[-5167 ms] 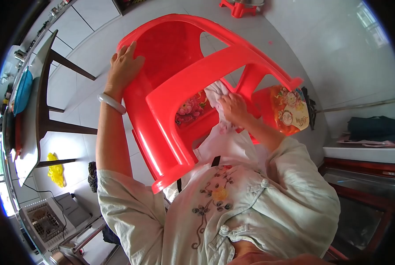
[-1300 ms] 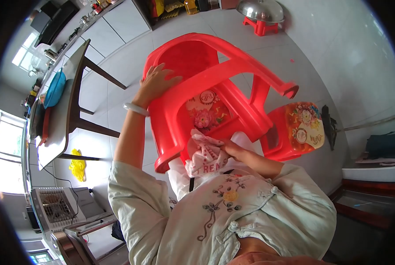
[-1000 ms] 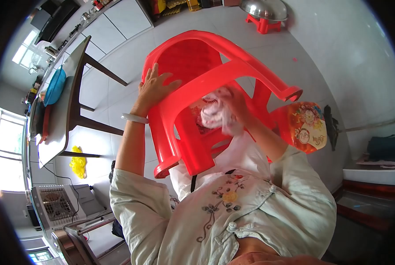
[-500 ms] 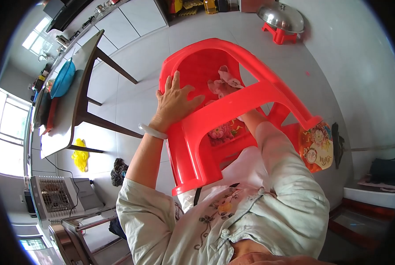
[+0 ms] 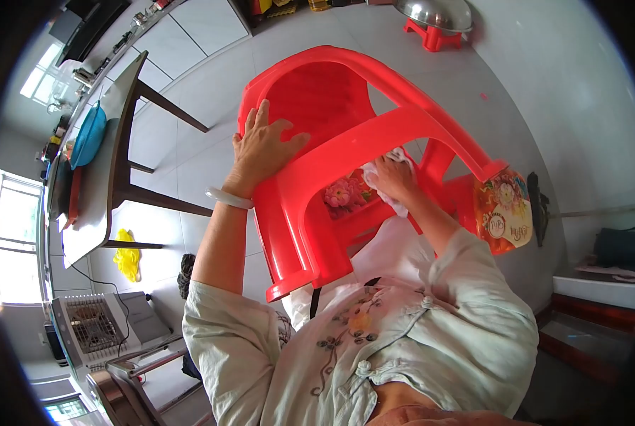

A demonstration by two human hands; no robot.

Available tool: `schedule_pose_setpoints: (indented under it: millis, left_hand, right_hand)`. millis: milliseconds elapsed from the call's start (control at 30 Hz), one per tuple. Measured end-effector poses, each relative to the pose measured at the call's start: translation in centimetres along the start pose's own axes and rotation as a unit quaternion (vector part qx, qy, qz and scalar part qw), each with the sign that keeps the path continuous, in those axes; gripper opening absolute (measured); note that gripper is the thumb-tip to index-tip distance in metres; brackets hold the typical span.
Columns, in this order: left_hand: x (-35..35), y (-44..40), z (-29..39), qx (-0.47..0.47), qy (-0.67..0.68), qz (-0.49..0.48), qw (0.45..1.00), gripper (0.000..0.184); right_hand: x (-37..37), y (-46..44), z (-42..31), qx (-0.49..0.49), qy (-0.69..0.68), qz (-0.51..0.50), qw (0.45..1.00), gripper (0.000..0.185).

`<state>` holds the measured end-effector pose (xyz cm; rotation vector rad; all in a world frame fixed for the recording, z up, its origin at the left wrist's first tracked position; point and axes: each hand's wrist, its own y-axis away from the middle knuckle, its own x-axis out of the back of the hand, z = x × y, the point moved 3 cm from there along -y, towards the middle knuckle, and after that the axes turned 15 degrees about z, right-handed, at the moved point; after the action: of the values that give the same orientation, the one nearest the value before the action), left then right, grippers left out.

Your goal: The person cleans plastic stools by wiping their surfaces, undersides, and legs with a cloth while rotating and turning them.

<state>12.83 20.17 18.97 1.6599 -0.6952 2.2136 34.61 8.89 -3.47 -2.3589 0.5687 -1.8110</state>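
A red plastic chair [image 5: 374, 135] lies tilted in front of me, its flowered seat showing through the gap under the armrest. My left hand [image 5: 266, 145], with a pale bangle at the wrist, rests on the backrest's left edge with its fingers spread. Inside the frame, my right hand [image 5: 395, 176] is closed on a pinkish-white cloth [image 5: 383, 186], which lies against the right side of the seat. Part of the cloth is hidden under the fingers and behind the armrest.
A red stool with a flowered top [image 5: 503, 211] stands right of the chair. At the left are a table [image 5: 119, 153] with a blue basket [image 5: 89, 135], a yellow bag [image 5: 126, 257] on the floor and an air cooler [image 5: 94, 323]. A metal lid [image 5: 437, 13] sits at the back.
My right hand has brought the cloth from the inside of the backrest down to the side of the seat. My left hand stays on the backrest edge. The whole view has shifted slightly.
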Motion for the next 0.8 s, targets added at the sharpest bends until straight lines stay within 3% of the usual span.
schedule_pose_setpoints:
  millis: [67,167,300,367,400,433,467,500,533,600,633,733,800]
  left_hand:
    - [-0.1,-0.1,0.0,-0.003,0.0,0.006,1.0,0.057]
    - [-0.2,-0.1,-0.2,0.002,-0.006,0.002,1.0,0.057]
    - [-0.5,0.3,-0.3,-0.018,-0.007,0.009,1.0,0.059]
    - [-0.6,0.2,-0.6,-0.04,0.0,0.019,0.999,0.063]
    - [-1.0,0.3,-0.8,-0.046,-0.001,0.027,0.999,0.064]
    - [-1.5,0.2,-1.0,-0.054,-0.016,0.032,0.998,0.066]
    - [-1.5,0.3,-0.9,-0.056,-0.006,0.038,0.998,0.065]
    - [-1.4,0.3,-0.5,-0.047,-0.011,0.036,0.998,0.065]
    - [-1.4,0.5,-0.5,-0.05,-0.009,0.031,0.998,0.064]
    - [-1.4,0.4,-0.5,-0.043,-0.009,0.008,0.999,0.065]
    - [-1.3,0.4,-0.5,-0.04,-0.003,0.003,0.999,0.064]
    - [-1.1,0.6,-1.2,-0.024,0.01,0.002,1.0,0.064]
    - [-1.3,0.5,-1.3,-0.026,0.02,0.002,0.999,0.065]
  right_hand:
    - [1.7,3.8,0.5,0.03,-0.003,0.086,0.996,0.046]
    - [3.3,7.3,0.7,-0.01,-0.005,0.033,0.999,0.045]
    - [1.9,6.6,0.6,0.034,0.015,0.093,0.995,0.045]
    - [0.0,4.2,1.0,0.011,0.015,-0.002,1.0,0.046]
    - [-0.8,3.2,1.0,0.088,-0.008,0.108,0.99,0.038]
    - [-1.1,1.9,0.7,0.065,-0.002,0.092,0.994,0.037]
    - [-2.1,0.3,1.0,0.162,0.032,-0.003,0.986,0.038]
    - [-2.8,-1.4,0.6,0.122,-0.009,-0.023,0.992,0.042]
    - [-5.3,-2.7,1.4,0.105,-0.1,0.024,0.989,0.032]
    - [-2.3,-6.1,-2.1,0.139,-0.219,0.303,0.917,0.03]
    - [-3.1,-7.8,-1.9,0.131,-0.205,0.294,0.924,0.031]
    - [-8.7,-12.2,-0.6,0.105,-0.087,0.134,0.982,0.034]
    - [-11.1,-13.5,-0.1,0.11,-0.028,0.058,0.992,0.037]
